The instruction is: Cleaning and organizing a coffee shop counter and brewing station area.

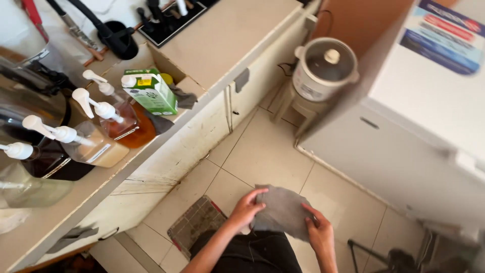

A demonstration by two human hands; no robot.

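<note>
Below, pump bottles [108, 129] crowd the counter [222, 40] leftward.

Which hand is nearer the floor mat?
Left. The left hand grips the grey cloth just right of the floor mat; the right hand holds the cloth's far edge.

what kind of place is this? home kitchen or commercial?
Probably a small cafe or drinks-bar work area, not a home kitchen. A row of syrup pump bottles and a green carton stand on the counter, with a rice cooker low by the tiled floor. Both hands hold a grey cloth.
</note>
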